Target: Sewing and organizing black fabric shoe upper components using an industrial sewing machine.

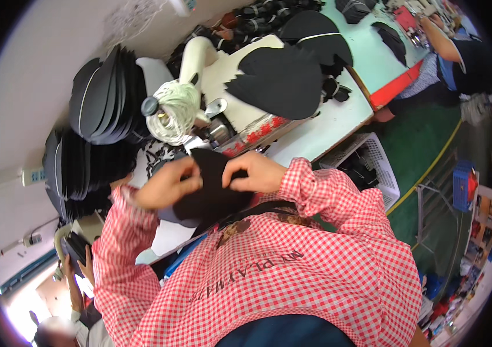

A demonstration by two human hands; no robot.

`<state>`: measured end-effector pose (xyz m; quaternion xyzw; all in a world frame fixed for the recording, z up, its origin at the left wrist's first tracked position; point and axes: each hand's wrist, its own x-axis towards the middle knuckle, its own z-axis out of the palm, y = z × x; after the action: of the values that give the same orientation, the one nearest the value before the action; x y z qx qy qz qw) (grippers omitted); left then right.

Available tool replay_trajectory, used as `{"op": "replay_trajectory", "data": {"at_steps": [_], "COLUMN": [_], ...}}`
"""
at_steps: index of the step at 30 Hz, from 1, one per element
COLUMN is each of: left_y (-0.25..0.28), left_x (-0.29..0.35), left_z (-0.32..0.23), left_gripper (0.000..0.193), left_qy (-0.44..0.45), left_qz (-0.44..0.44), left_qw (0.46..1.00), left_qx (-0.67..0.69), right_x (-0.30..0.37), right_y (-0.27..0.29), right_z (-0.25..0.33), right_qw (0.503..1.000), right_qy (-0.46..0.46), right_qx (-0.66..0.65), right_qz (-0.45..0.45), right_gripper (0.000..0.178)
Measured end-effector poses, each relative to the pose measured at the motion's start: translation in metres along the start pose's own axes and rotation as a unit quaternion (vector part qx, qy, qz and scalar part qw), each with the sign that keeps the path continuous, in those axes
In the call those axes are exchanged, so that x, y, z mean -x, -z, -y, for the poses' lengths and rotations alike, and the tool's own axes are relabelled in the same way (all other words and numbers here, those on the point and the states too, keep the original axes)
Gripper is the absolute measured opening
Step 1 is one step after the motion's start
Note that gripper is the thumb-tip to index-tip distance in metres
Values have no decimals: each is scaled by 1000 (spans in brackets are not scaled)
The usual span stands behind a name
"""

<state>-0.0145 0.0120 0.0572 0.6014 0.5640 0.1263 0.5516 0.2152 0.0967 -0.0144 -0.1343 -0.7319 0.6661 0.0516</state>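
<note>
A dark, flat, soft-looking piece point(214, 176) is in front of my chest, at the near edge of the work table. My left hand point(171, 184) is at its left side, thumb and fingers pinched together on its edge, slightly smeared by motion. On its upper right my right hand point(255, 172) has curled fingers closed at the border of the same piece. Just beyond sits a white machine point(197, 61) with a bundle of white cord point(173, 113) hanging at its head. A fanned stack of black rounded panels point(277, 81) lies on the table past my right hand.
Tied bundles of black panels point(110, 95) stand at the left by the wall. A white plastic basket point(381, 168) with dark pieces is right of the table. One co-worker point(465, 63) is at the far right, another point(78, 329) at the lower left. A metal rack point(439, 202) stands on the green floor.
</note>
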Motion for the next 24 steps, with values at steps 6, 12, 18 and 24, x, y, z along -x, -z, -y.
{"op": "replay_trajectory", "data": {"at_steps": [6,12,18,24], "left_y": [17,29,31,13], "left_x": [-14,-23,-50,-19], "left_z": [62,101,44,61], "left_gripper": [18,26,36,18], "left_qy": [216,139,64,154], "left_qz": [64,-40,-59,-58], "left_qw": [896,950,949,920], "left_qx": [381,276,302,356], "right_x": [-26,-50,-35,-27], "right_y": [-68,-75,-34,-38], "right_z": [-14,-11,-22,-5], "right_qw": [987,974,974,992], "right_qy": [63,-33,-99,-19], "right_qx": [20,-196,-151,-29], "right_qz": [-146,-111,-139,-120], "right_gripper": [42,46,41,28]}}
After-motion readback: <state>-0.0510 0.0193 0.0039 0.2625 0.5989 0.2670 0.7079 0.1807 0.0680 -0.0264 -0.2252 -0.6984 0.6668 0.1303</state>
